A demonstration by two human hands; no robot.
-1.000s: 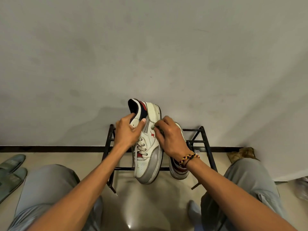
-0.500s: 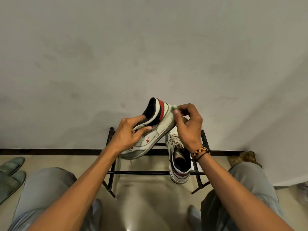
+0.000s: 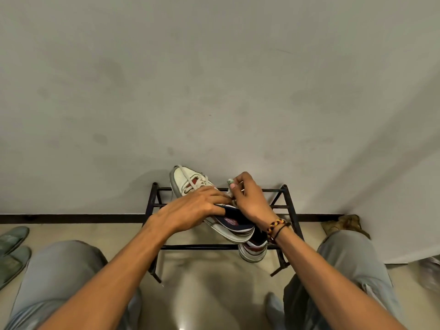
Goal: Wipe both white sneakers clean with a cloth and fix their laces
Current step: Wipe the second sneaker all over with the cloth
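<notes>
A black metal tube shoe rack (image 3: 289,206) is set close against the grey plaster wall (image 3: 214,79). A white leather sneaker (image 3: 188,181) is held above it, toe to the wall, gripped by the left hand (image 3: 197,208). A small pale crumpled cloth (image 3: 230,182) is pinched by the right hand (image 3: 251,198), fingers clamped together. A second white sneaker (image 3: 253,252) is seen on the rack's front bar.

A black metal two-tier shoe rack (image 3: 291,206) stands against a plain grey-white plastered wall (image 3: 214,79), on a glossy beige tiled floor (image 3: 202,282). A pair of grey-green flat slippers (image 3: 12,248) lies far left. A crumpled brown cloth-like lump (image 3: 342,223) sits in the right corner.
</notes>
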